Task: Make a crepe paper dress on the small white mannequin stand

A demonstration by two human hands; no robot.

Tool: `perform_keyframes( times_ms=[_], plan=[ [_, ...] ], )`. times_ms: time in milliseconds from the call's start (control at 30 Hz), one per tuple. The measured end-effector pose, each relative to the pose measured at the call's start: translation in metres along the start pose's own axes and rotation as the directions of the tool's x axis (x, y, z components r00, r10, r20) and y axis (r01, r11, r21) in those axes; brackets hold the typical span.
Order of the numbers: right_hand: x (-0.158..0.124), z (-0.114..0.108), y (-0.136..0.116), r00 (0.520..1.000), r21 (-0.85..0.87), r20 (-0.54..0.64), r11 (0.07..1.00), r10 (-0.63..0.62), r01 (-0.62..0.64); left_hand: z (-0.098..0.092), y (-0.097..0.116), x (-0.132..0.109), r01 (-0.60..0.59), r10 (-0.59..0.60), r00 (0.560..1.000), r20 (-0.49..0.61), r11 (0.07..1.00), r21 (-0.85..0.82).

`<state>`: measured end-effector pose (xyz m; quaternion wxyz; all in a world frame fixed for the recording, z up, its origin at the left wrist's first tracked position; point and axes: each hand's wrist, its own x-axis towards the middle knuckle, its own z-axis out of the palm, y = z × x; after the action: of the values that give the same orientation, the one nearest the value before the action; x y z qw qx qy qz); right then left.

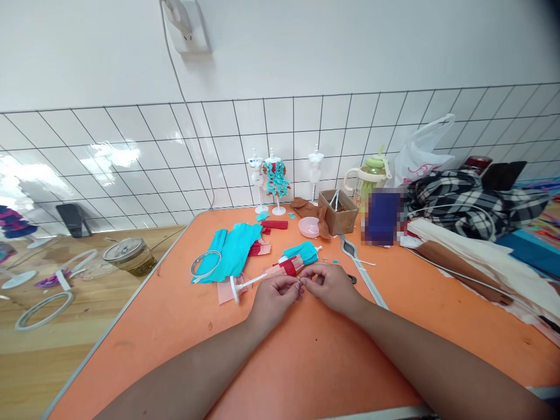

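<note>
Close together over the orange table, my left hand (pixel 275 298) and my right hand (pixel 329 286) meet at the fingertips. Both are closed in a pinch on something tiny between them, too small to make out. Just beyond them lies a small white dress form (pixel 245 285) on its side, its round base toward the left. Pink, red and turquoise material (pixel 301 252) wraps its upper part. To the left, a large turquoise sheet (pixel 238 248) lies with a roll of tape (pixel 206 267) or similar ring on it. A dark small object (pixel 352 279) rests beside my right hand.
Small dress forms stand at the back, one in a turquoise ruffled outfit (pixel 276 179). Nearby are a pink bowl (pixel 308 227), a cardboard box (pixel 339 213), scissors (pixel 350 248) and a green-lidded bottle (pixel 371 175). Brown and white sheets (pixel 464 268) cover the right side. A jar (pixel 130 256) sits left.
</note>
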<state>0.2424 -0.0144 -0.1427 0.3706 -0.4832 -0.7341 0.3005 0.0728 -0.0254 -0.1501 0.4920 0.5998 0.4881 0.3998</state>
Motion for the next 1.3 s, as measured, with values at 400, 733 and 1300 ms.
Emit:
perform_keyframes(
  times_ms=[400, 733, 1300],
  plan=[
    [-0.004, -0.006, -0.001, 0.981, -0.161, 0.018, 0.968, -0.191, 0.191, -0.002, 0.004, 0.001, 0.071, -0.071, 0.997, 0.003, 0.997, -0.026],
    [0.001, -0.002, 0.000, 0.977, 0.310, 0.095, 0.927, 0.192, -0.212, 0.001, -0.002, 0.000, 0.020, -0.020, 1.000, 0.003, 0.998, -0.066],
    [0.058, -0.074, 0.017, 0.928, 0.473, -0.277, 0.876, 0.251, -0.096, -0.006, -0.009, -0.005, -0.067, 0.167, 0.958, 0.233, 0.920, -0.385]
  ],
)
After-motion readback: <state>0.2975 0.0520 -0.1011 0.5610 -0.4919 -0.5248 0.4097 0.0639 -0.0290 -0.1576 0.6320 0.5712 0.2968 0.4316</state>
